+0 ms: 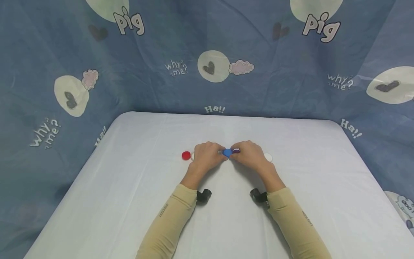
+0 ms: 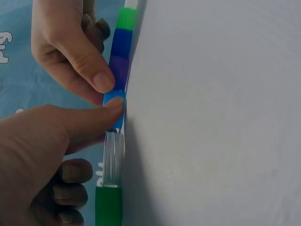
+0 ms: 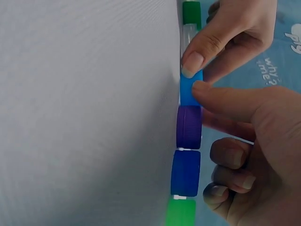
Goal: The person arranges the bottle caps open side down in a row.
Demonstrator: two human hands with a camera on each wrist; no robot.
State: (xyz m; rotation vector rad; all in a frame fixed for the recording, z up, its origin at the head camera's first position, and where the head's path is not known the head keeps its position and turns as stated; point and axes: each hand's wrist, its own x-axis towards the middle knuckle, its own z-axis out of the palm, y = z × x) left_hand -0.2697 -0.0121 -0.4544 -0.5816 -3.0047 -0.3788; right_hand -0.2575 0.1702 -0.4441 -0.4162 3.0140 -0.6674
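A light blue bottle cap [image 1: 228,153] lies mid-table, in a row of caps. My left hand [image 1: 207,155] holds its left side between thumb and fingers, and my right hand [image 1: 250,154] pinches its right side. To its right is a purple cap [image 3: 189,127], followed by a dark blue cap [image 3: 186,173] and a bright green one [image 3: 181,213]. On the left, a clear cap [image 2: 113,159] and a dark green cap [image 2: 108,207] continue the row. Both hands cover much of this row in the head view.
The row's left end shows a red cap [image 1: 185,155]; a white cap [image 1: 268,157] lies right of my right hand. A white cloth covers the table [image 1: 226,223]. Behind it hangs a blue printed curtain [image 1: 181,39]. Black wrist cameras [image 1: 203,196] sit inside both forearms.
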